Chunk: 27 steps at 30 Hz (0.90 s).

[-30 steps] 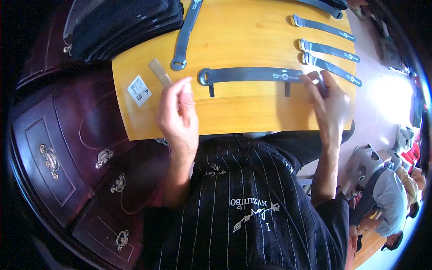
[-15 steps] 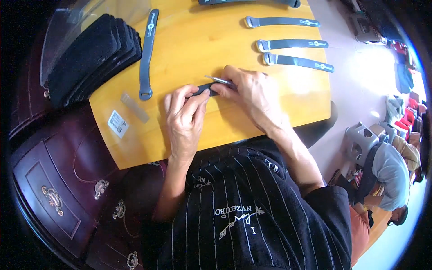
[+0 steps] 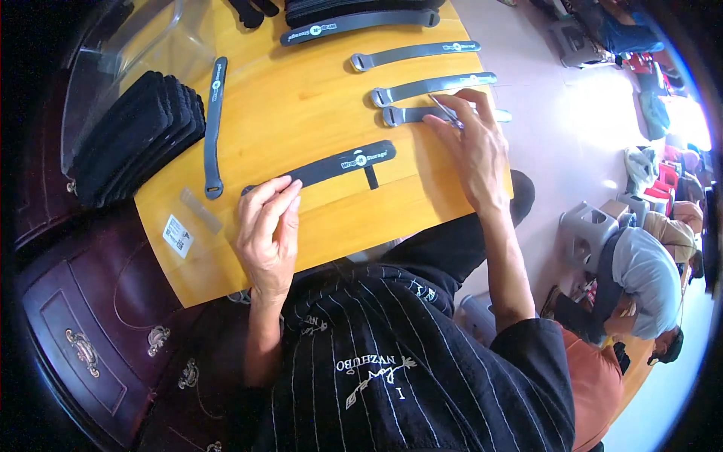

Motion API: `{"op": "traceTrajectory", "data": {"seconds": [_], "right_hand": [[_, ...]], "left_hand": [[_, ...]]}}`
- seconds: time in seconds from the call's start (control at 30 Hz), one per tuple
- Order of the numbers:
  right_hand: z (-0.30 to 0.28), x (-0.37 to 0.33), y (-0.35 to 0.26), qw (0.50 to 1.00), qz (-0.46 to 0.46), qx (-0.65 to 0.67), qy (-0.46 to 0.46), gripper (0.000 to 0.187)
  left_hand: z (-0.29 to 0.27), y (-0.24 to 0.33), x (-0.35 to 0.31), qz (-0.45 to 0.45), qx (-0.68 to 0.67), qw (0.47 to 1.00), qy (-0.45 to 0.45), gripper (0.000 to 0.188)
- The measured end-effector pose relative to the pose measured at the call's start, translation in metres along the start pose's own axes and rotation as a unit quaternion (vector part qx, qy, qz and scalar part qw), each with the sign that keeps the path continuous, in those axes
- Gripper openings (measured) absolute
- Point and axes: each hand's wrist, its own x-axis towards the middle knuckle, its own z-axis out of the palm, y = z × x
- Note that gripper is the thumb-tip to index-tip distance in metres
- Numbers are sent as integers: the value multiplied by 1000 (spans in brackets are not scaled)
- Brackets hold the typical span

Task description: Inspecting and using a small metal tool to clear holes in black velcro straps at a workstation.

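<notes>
A black hook-and-loop strap (image 3: 331, 167) lies flat near the table's front, with pale print toward its right end. My left hand (image 3: 269, 233) is closed, its fingertips pinching that strap's left end. Just below the strap's right part is a small black strip (image 3: 371, 177). My right hand (image 3: 474, 143) is raised at the right side, closed around a slim silvery tool (image 3: 446, 110); whether this is tweezers or small scissors I cannot make out. That hand hovers over or touches the nearest grey strap (image 3: 410, 115) with a buckle loop, partly hiding it.
Two more grey looped straps (image 3: 410, 55) (image 3: 429, 88) lie beyond it. At the back is a pile of black straps (image 3: 361, 26). To the left are a single strap (image 3: 216, 120), stacked black straps (image 3: 128, 139), a clear container (image 3: 162, 45) and a white label (image 3: 178, 236).
My right hand has moved away to the right with the tool, over the grey straps. The black strap, formerly bunched between both hands, now lies stretched out. The view has shifted.
</notes>
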Motion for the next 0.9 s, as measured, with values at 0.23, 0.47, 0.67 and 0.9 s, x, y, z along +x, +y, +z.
{"op": "traceTrajectory", "data": {"seconds": [0.23,0.47,0.67,0.9], "right_hand": [[4,3,19,998,-51,16,-20,24],[8,-11,29,997,-29,45,-47,22],[-21,-45,25,987,-30,138,-80,19],[-39,-59,0,978,-88,153,-115,20]], "left_hand": [[36,36,28,35,-60,996,-54,20],[73,44,85,160,-27,980,-118,21],[58,72,57,163,-70,968,-176,20],[26,70,34,-17,-230,945,-234,19]]}}
